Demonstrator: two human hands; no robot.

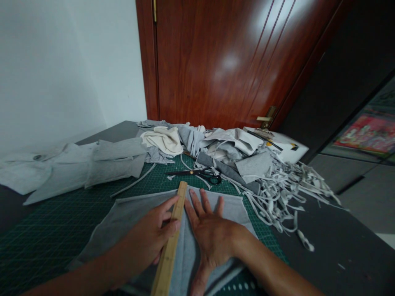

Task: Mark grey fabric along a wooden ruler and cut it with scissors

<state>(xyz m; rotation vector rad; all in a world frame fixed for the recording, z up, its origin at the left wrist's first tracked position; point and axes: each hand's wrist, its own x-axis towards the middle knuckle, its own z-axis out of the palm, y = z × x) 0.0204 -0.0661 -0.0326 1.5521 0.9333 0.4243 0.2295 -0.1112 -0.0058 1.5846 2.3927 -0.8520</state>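
A grey piece of fabric [123, 218] lies spread on a green cutting mat [37, 242]. Along its middle runs a wooden ruler [168, 255], pointing away from me. My left hand [154, 232] grips the ruler's left side, with the thumb on top and the fingers at its edge. To the right of the ruler, my right hand [212, 234] lies flat on the fabric with its fingers spread, holding nothing. Just beyond the fabric's far edge rest black-handled scissors [202, 174], their blades pointing left.
Folded grey fabric pieces [114, 160] lie at left. A cream cloth [163, 140] and more scraps are heaped at the back, before a wooden door [210, 61]. Tangled fabric strips [277, 201] cover the right side. A white box [291, 148] stands behind them.
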